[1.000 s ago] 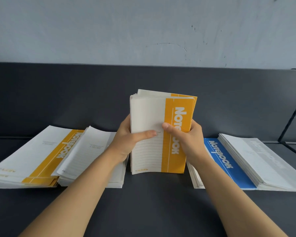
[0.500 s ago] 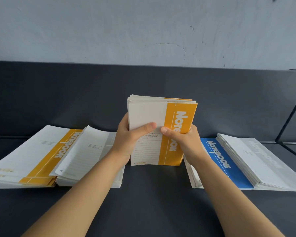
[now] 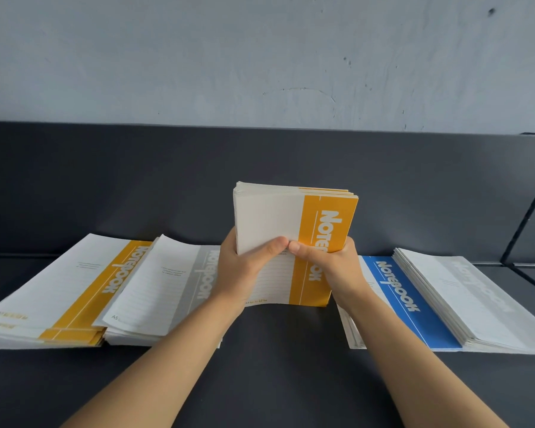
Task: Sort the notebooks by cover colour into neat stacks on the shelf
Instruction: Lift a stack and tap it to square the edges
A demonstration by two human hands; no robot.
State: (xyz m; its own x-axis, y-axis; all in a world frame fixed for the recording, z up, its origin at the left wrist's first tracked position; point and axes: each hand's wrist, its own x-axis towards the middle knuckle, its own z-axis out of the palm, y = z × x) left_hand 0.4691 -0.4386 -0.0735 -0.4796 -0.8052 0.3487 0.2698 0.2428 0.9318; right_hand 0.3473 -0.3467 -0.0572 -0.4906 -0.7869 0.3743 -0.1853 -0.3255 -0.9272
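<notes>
A bundle of yellow-striped notebooks (image 3: pixel 294 223) stands upright on its lower edge in the middle of the dark shelf (image 3: pixel 269 359). My left hand (image 3: pixel 244 270) grips its left side and my right hand (image 3: pixel 331 270) grips its right side, thumbs meeting on the front cover. A flat yellow stack (image 3: pixel 59 291) lies at the far left, with a grey-striped stack (image 3: pixel 164 285) overlapping its right edge. Right of my hands lies a blue-striped stack (image 3: pixel 405 298), partly covered by another grey-striped stack (image 3: pixel 476 301).
A dark back panel (image 3: pixel 105 186) rises behind the shelf under a pale wall. A black metal frame bar (image 3: pixel 528 211) slants at the far right. Bare shelf surface lies in front of the stacks.
The held yellow bundle has tipped back and dropped a little, its lower edge now on the shelf. My thumbs have come together on the cover.
</notes>
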